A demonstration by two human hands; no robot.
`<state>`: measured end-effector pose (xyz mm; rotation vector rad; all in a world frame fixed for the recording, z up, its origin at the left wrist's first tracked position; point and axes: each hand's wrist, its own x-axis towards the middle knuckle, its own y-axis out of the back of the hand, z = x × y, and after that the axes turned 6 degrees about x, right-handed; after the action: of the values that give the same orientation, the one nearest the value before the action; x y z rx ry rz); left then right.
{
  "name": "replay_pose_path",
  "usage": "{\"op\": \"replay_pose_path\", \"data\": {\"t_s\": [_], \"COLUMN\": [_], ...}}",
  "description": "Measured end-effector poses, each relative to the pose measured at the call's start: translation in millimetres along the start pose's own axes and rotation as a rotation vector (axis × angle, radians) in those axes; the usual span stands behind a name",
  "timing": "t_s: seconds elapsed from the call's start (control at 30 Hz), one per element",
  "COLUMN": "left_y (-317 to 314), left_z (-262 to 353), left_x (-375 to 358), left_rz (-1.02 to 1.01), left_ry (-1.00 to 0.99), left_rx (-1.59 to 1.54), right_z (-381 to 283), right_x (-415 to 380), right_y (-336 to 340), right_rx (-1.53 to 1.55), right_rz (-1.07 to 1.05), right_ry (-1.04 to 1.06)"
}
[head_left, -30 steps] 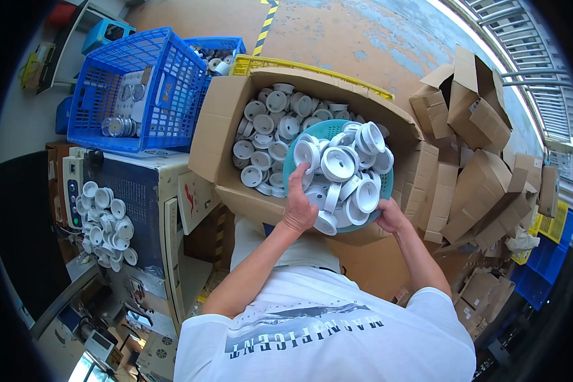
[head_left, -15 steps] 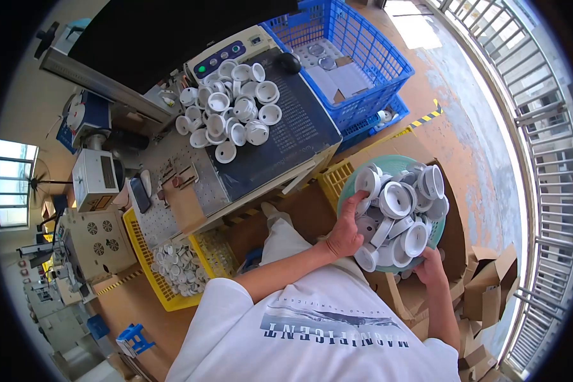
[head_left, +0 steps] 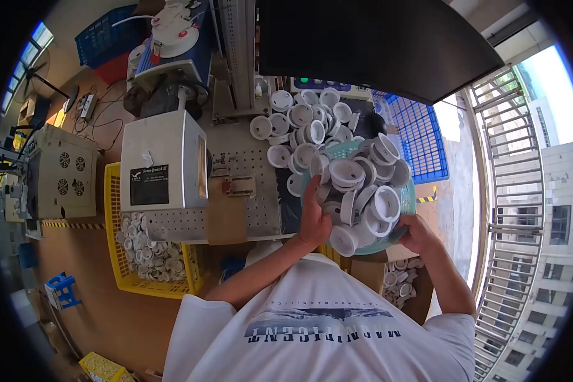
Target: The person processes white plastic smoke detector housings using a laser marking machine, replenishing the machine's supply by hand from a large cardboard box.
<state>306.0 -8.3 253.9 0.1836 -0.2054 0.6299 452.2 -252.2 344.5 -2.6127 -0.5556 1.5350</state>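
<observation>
A light green plastic basket [head_left: 345,149], heaped with white round ring-shaped parts [head_left: 374,184], is held up in front of my chest at the bench's edge. My left hand [head_left: 311,219] grips its near left side, thumb up against the white parts; the other fingers are hidden underneath. On the right, my right hand [head_left: 419,233] is closed around the basket's rim. Just beyond the basket, a pile of similar white parts [head_left: 305,121] lies on the bench, partly covered by the basket.
A perforated metal plate [head_left: 261,143] and a boxy machine head [head_left: 162,162] stand left. A black monitor [head_left: 375,44] overhangs the bench. A blue crate [head_left: 420,137] stands right. Below are a yellow crate [head_left: 118,254] of small white parts and a cardboard box [head_left: 366,275] holding white parts.
Both hands have carried the filled basket from beside the bench, above the cardboard box, to the bench's pile. The view has turned toward the bench.
</observation>
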Motion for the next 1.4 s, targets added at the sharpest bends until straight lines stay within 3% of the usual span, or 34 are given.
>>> {"op": "replay_pose_path", "data": {"t_s": [0.07, 0.2, 0.3, 0.37, 0.43, 0.57, 0.63, 0.7, 0.8, 0.9, 0.93, 1.03, 1.13, 1.2, 1.23, 1.3, 1.4], "left_y": [14, 23, 29, 47, 54, 75, 73, 84, 96, 94, 96, 96, 92, 97, 96, 91, 85], "left_z": [4, -29, -35, -31, -85, -110, -154, -154, -146, -139, -133, -138, -160, -180, -185, -189, -192], "left_x": [27, 57, 79, 98, 104, 106, 92, 94, 91, 88, 87, 87, 78, 67, 61, 54, 55], "left_rz": [0.097, 0.085, 0.226, 0.229, 0.261, 0.412, 0.45, 0.483, 0.36, 0.429, 0.326, 0.27, 0.345, 0.325, 0.324, 0.313, 0.37], "left_ry": [0.086, 0.204, 0.347, 0.53, 0.52, 0.47, 0.492, 0.507, 0.522, 0.492, 0.478, 0.397, 0.5, 0.269, 0.266, 0.411, 0.483], "left_rx": [-0.002, -0.102, -0.187, -0.194, -0.128, -0.12, -0.039, 0.038, 0.144, 0.084, 0.026, 0.194, -0.038, 0.29, 0.289, 0.474, 0.44], "right_z": [-35, -89, -120, -135, -148, -167, -175, -180, -182, -186, -187, -189, -186, -188, -189, -194, -191], "right_x": [10, 22, 27, 33, 36, 50, 60, 60, 51, 49, 48, 45, 45, 42, 41, 34, 34], "right_y": [-25, -78, -102, -113, -125, -148, -156, -162, -174, -168, -170, -181, -177, -174, -174, -187, -181], "right_rx": [-0.079, -0.191, -0.33, -0.371, -0.468, -0.47, -0.558, -0.533, -0.75, -0.82, -0.814, -0.826, -0.912, -0.949, -0.988, -0.992, -0.949], "right_rz": [-0.004, 0.091, 0.134, 0.14, 0.144, 0.2, 0.224, 0.251, 0.349, 0.312, 0.32, 0.328, 0.422, 0.407, 0.39, 0.37, 0.387], "right_ry": [-0.052, -0.159, -0.227, -0.244, -0.281, -0.337, -0.337, -0.322, -0.194, -0.24, -0.245, -0.205, -0.125, -0.139, -0.154, -0.148, -0.09]}}
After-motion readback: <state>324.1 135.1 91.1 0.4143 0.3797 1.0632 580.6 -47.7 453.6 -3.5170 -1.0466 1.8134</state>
